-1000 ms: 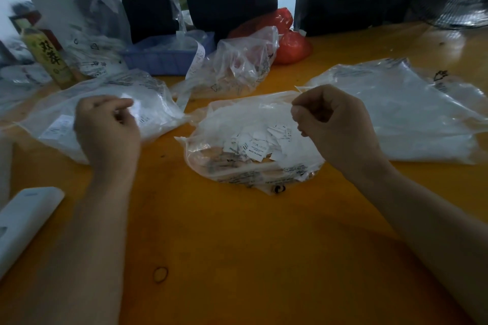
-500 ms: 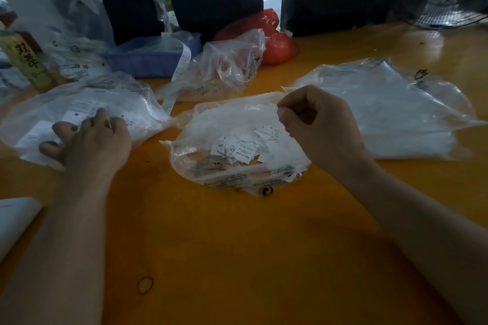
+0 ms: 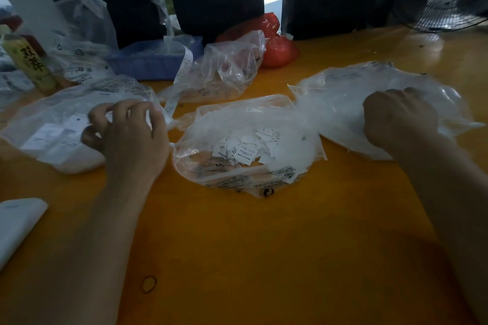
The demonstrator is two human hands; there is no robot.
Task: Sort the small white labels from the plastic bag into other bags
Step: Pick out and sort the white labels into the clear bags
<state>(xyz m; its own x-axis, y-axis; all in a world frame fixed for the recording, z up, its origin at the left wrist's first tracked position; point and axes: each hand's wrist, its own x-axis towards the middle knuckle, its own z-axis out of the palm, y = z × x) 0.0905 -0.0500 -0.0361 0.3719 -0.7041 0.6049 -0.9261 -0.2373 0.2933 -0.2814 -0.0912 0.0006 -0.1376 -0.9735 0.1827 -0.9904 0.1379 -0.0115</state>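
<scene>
Head view puts the middle bag [image 3: 245, 145] of small white labels [image 3: 248, 146] on the orange table [image 3: 237, 245] between your hands. Your left hand [image 3: 126, 134], just left of that bag, rests on the left bag [image 3: 52, 124] with fingers curled and spread; whether they pinch a label, you cannot tell. Your right hand [image 3: 398, 119], right of the middle bag, presses into the right bag [image 3: 343, 97], fingers curled under and hidden. Behind the middle bag sits a blue tray [image 3: 148, 60].
</scene>
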